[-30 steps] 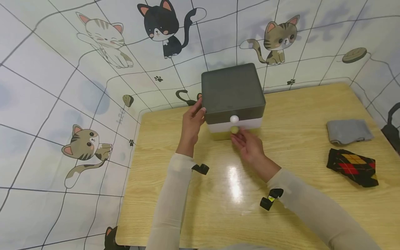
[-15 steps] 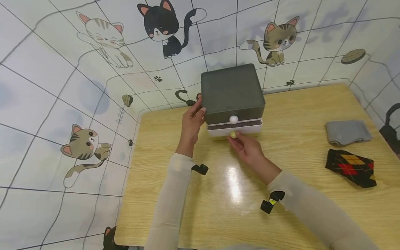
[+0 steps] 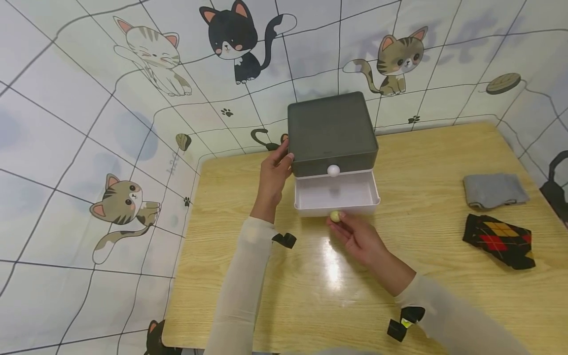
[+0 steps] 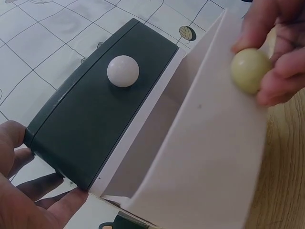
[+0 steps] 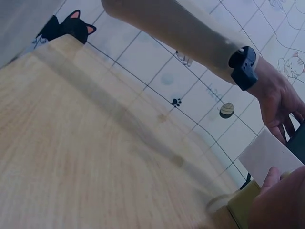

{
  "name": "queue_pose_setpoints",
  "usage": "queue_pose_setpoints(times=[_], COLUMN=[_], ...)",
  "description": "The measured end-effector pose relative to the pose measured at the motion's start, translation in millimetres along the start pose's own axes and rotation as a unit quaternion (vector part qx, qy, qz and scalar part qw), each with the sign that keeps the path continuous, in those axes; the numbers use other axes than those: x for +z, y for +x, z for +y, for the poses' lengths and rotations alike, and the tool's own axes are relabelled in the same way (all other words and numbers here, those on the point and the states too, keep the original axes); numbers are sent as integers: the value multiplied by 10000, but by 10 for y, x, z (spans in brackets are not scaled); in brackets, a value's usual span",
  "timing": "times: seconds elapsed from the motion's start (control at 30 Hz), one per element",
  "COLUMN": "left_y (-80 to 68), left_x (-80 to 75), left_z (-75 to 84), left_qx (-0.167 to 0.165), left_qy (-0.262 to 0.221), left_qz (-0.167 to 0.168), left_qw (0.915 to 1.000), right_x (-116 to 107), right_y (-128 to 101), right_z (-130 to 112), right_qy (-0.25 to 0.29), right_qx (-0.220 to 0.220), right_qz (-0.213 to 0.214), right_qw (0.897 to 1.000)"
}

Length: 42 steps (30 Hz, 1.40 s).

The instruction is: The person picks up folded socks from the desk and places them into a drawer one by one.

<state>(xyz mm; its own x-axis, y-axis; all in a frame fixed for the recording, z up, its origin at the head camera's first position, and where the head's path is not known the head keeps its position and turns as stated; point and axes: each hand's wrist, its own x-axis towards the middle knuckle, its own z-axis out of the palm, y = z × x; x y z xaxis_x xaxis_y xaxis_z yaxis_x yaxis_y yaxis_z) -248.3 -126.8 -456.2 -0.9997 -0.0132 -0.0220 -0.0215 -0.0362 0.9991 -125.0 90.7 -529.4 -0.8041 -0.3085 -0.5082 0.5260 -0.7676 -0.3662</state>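
A small box with drawers has a dark grey-green upper part [image 3: 330,130] with a white knob [image 3: 334,170]. Beneath it a white drawer [image 3: 306,192] stands pulled out, its visible inside bare. My right hand [image 3: 360,240] pinches the drawer's yellow-green knob [image 4: 250,70] between thumb and fingers. My left hand [image 3: 272,176] presses its fairly straight fingers against the dark part's left side, near the front corner; the left wrist view shows the fingertips [image 4: 71,202] along that edge. A yellow-green lower part [image 5: 240,205] of the box shows below the drawer in the right wrist view.
On the right of the wooden table [image 3: 222,256] lie a folded grey cloth [image 3: 494,190] and a black argyle sock [image 3: 499,241] with red and yellow diamonds. A wall covering [image 3: 222,128] printed with cats and grid lines stands behind the box and at the left.
The white drawer, closed a second ago, has slid out toward me as my right hand drew its knob back. My left hand has stayed at the box's side.
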Motion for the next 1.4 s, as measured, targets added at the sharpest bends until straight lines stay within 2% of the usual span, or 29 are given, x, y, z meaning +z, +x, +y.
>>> queue_pose_setpoints(times=[0.37, 0.57, 0.67, 0.77, 0.9, 0.97, 1.03, 1.07, 1.1, 1.17, 1.23, 1.3, 1.33, 1.4], left_y=[17, 22, 23, 6, -21, -19, -13, -9, -4, -3, 0, 1, 4, 9], left_x=[92, 128, 139, 143, 143, 130, 96, 73, 49, -1, -27, -17, 0, 60], left_z=[-27, -23, -35, -64, -107, -104, -75, -52, -32, 0, 18, 17, 12, -4], left_qx=[61, 58, 40, -17, -6, 46, 76, 89, 106, 152, 189, 214, 216, 216], left_qy=[40, 89, 40, -41, -112, -113, -97, -100, -103, -88, -136, -162, -154, -165], left_qz=[-138, -168, -149, -109, -120, -123, -124, -120, -107, -60, -25, -18, -36, -125], left_qw=[9999, 9998, 9999, 9999, 9999, 9999, 9998, 9998, 9998, 9998, 9997, 9996, 9996, 9996], right_x=[-202, -295, -380, -519, -753, -847, -914, -937, -953, -983, -1034, -1116, -1175, -1305], right_y=[-280, -297, -315, -378, -505, -566, -618, -644, -666, -713, -781, -857, -900, -1005], right_z=[90, 77, 52, -7, -176, -291, -417, -482, -546, -668, -800, -937, -1004, -1130], right_qy=[-248, -324, -595, -1202, -1877, -2300, -2948, -3328, -3738, -4710, -5443, -6234, -6642, -7389], right_qx=[-41, -124, -262, -584, -1067, -1424, -1836, -2072, -2327, -2798, -3091, -3243, -3269, -3023], right_qz=[-141, -475, -719, -789, -475, -336, -195, -137, -39, 358, 760, 1168, 1358, 1811], right_qw=[9996, 9983, 9953, 9879, 9753, 9621, 9375, 9199, 8978, 8358, 7761, 7019, 6585, 5743])
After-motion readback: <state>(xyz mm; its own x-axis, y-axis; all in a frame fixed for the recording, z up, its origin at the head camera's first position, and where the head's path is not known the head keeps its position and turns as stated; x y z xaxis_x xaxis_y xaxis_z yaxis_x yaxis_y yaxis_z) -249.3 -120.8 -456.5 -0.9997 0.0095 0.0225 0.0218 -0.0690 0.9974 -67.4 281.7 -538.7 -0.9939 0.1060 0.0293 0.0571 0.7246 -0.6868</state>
